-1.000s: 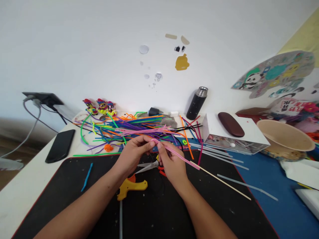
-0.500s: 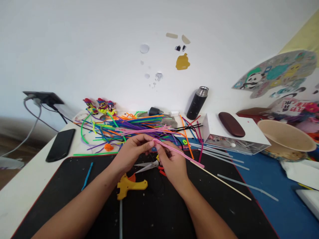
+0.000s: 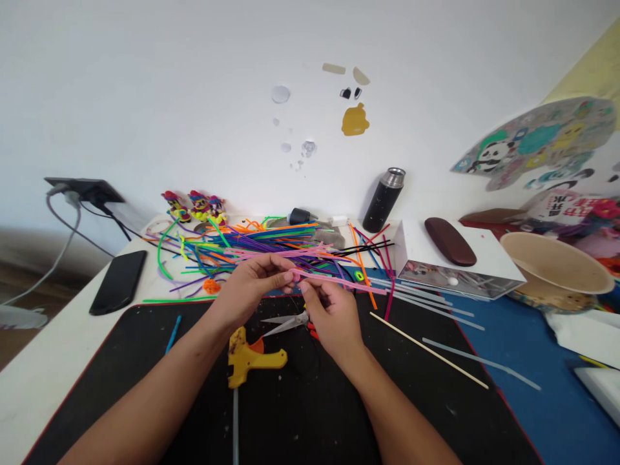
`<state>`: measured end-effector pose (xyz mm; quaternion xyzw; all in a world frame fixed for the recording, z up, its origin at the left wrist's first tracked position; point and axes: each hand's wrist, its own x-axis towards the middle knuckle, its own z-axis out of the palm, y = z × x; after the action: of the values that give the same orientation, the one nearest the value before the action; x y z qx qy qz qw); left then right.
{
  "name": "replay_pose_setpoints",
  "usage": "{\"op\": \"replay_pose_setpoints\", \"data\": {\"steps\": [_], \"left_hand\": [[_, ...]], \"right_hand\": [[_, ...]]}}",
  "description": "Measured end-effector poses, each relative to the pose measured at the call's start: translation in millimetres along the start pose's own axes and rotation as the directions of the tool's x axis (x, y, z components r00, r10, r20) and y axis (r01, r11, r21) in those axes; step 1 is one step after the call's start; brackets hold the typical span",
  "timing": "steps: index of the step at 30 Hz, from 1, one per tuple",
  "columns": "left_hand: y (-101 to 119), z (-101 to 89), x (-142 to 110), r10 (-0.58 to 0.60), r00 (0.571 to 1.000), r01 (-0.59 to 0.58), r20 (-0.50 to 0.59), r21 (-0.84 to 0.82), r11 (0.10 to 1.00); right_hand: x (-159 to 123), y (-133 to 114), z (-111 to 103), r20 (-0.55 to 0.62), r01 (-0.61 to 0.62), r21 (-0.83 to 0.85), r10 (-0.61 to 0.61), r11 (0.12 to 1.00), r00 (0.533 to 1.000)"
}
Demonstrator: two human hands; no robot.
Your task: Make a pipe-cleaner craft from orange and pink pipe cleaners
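A pink pipe cleaner (image 3: 358,285), doubled into two strands, stretches to the right from between my hands. My left hand (image 3: 259,284) pinches its bent end between thumb and fingertips. Close beside it, my right hand (image 3: 332,310) grips the strands near that bend. Beneath the hands, scissors (image 3: 287,321) with red handles lie with their blades apart, the handles partly hidden by my right hand. A yellow glue gun (image 3: 254,359) with a glue stick (image 3: 235,420) in it rests nearer to me on the black mat (image 3: 300,413).
Behind my hands is a heap of coloured pipe cleaners (image 3: 271,242). A wooden stick (image 3: 429,351) and clear glue sticks (image 3: 436,297) lie right. Around them are a phone (image 3: 119,282), a black flask (image 3: 384,200), a white box (image 3: 489,258) and a tan bowl (image 3: 557,261).
The free ends of the pink pipe cleaner have swung up and away, off the wooden stick's tip. My left hand has shifted slightly left, and the bend looks more curled.
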<state>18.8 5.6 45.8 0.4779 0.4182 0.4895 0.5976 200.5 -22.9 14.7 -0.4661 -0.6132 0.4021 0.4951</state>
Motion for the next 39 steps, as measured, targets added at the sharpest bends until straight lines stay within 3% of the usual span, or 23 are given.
{"op": "replay_pose_setpoints", "data": {"steps": [4,8,12,14,17,21,26,34,39], "left_hand": [[1.0,-0.3,0.7,0.006,1.000,-0.007,-0.018,-0.021,1.000],[4.7,-0.3,1.5,-0.026,0.998,0.021,-0.054,-0.091,0.996],[11.9,-7.0,2.8,-0.077,0.992,0.058,-0.102,-0.177,0.983],[17.0,-13.5,2.4,-0.091,0.995,0.082,-0.049,-0.159,0.984],[24.2,-22.6,0.2,-0.168,0.978,0.172,0.127,-0.022,0.985],[28.5,-26.3,-2.0,-0.233,0.950,0.199,0.209,0.171,0.965],[26.7,-23.4,-0.7,-0.183,0.968,0.124,0.174,0.304,0.945],[20.4,-20.5,0.2,-0.142,0.978,0.093,0.155,0.284,0.954],[17.8,-16.3,1.4,-0.121,0.986,0.089,0.115,0.253,0.963]], "right_hand": [[1.3,-0.4,0.0,0.011,-0.092,0.141,0.092,0.986,0.996],[6.1,-5.3,-3.6,0.080,-0.181,0.325,0.163,0.928,0.983],[10.6,-5.3,-7.5,0.069,-0.246,0.424,0.240,0.871,0.968],[12.1,-3.9,-9.3,0.047,-0.260,0.471,0.271,0.843,0.962],[13.3,-3.7,-11.9,0.048,-0.273,0.507,0.289,0.817,0.956],[11.3,-6.1,-12.2,0.164,-0.303,0.426,0.257,0.853,0.952],[4.9,-0.6,-5.0,0.181,-0.156,0.145,0.129,0.977,0.975],[2.4,3.7,-2.5,0.212,-0.105,-0.047,0.113,0.993,0.971],[3.0,-0.7,-2.8,0.196,-0.102,-0.041,0.108,0.994,0.975]]}}
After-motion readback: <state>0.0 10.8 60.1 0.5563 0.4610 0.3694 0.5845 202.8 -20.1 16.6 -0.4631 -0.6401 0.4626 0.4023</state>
